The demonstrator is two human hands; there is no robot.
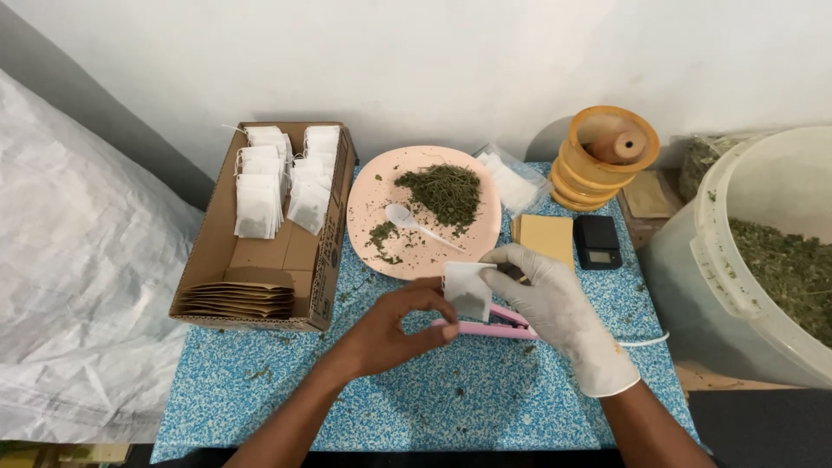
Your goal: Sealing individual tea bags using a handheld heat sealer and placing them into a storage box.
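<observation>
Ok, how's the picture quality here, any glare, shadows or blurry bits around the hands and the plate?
Head view: soft, even light with no glare on the plate; faint shadows under the left hand and gloved right hand; a darker shadow on the wall behind the orange spool; the sachet is sharp, while the frame edges bow a little, as from a wide lens.

Small herb-packing workshop — box of filled tea bags (270, 186), bucket of dried leaves (763, 260).

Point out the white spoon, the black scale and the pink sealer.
white spoon (400, 214), head view, on its bowl.
black scale (597, 242), head view, middle of its top.
pink sealer (485, 328), head view, on its lower arm.
</observation>
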